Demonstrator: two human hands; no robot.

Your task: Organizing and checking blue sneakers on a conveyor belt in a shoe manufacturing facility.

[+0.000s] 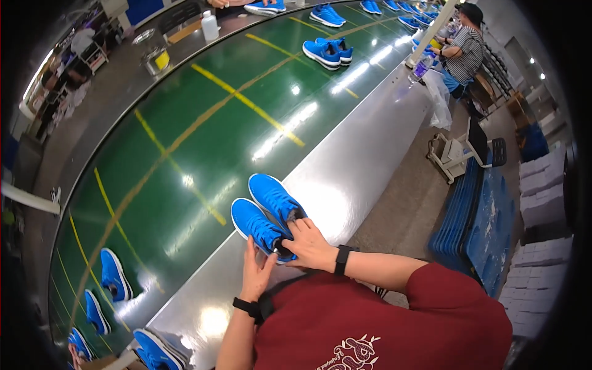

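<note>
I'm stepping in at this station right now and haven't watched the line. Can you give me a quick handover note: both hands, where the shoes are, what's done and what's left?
Left hand: at the heel of the nearer blue shoe, fingers up against it.
Right hand: over the heel openings of the pair, fingers reaching into the collars.
The pair: nearer shoe and second blue shoe lie side by side, toes pointing away, at the edge of the green belt by the metal ledge.
Done: the pair stands together on the belt.
Left: whatever the hands are doing at the heels looks unfinished; neither shoe is released.
</note>
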